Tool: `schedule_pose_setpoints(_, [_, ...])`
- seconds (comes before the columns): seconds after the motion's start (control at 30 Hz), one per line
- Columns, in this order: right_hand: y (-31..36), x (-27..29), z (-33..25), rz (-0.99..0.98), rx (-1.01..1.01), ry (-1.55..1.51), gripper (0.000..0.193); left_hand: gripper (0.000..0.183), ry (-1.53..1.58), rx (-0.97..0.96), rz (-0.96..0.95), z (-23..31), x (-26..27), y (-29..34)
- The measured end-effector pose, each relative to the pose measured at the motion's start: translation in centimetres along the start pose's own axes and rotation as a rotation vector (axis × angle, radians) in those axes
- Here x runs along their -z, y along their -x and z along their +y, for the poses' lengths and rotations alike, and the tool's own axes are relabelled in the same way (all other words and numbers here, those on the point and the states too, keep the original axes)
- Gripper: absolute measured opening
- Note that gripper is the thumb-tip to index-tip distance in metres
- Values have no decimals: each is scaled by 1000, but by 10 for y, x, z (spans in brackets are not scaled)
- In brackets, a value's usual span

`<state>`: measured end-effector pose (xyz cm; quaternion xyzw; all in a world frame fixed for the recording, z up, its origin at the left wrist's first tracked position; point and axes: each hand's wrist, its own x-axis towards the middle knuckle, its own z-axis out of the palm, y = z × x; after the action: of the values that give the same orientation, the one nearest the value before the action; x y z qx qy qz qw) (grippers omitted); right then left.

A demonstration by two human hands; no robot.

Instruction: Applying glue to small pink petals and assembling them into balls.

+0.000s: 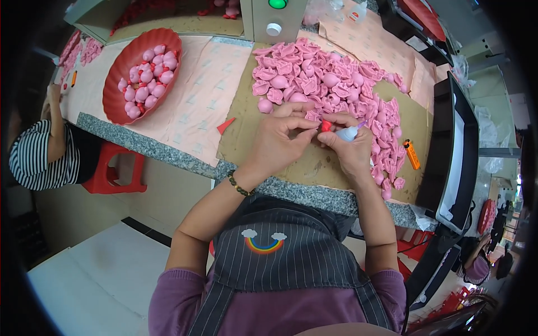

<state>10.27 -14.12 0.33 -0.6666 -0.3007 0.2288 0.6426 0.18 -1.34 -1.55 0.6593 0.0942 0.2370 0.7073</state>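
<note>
Over the cardboard-covered bench, my two hands meet in front of a heap of pink soft parts. My right hand (354, 150) is closed around a small pale squeeze bottle (347, 133) with a purple tip. A small red piece (325, 126) shows at that hand's thumb and forefinger. Beside it, my left hand (280, 139) has its thumb and forefinger pinched together; what they hold, if anything, is too small to make out. The heap (336, 78) mixes wrinkled pink pieces and round pink balls, and lies just beyond my fingers.
A red fluted bowl (112, 92) at left holds pink balls with red parts. A red scrap (225, 125) lies near the bench edge. On the right are an orange lighter (412, 154) and a black bin (451, 151). A grey machine housing (273, 17) stands behind. Another person sits far left.
</note>
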Motion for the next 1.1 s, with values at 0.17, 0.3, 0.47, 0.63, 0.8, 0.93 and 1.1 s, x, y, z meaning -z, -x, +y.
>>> schedule_pose_setpoints(0.17, [4,0,1,-19,-161,-193,25,20,-182,-91,13,2,-1,2])
schedule_pose_setpoints(0.3, [4,-2,0,63,-142,-120,27,21,-198,-154,46,-14,2,1])
schedule_pose_setpoints(0.47, [6,-6,2,53,7,13,30,13,-21,50,100,-11,-5,4])
schedule_pose_setpoints(0.63, [6,-6,9,71,64,50,28,12,112,38,15,-8,-4,3])
schedule_pose_setpoints(0.8, [8,-6,7,48,47,118,24,23,276,100,29,1,-5,4])
schedule_pose_setpoints(0.93, [7,-1,15,29,366,393,24,34,233,125,-16,1,-3,2])
schedule_pose_setpoints(1.1, [9,-7,9,41,278,417,23,40,161,156,-113,1,4,-2])
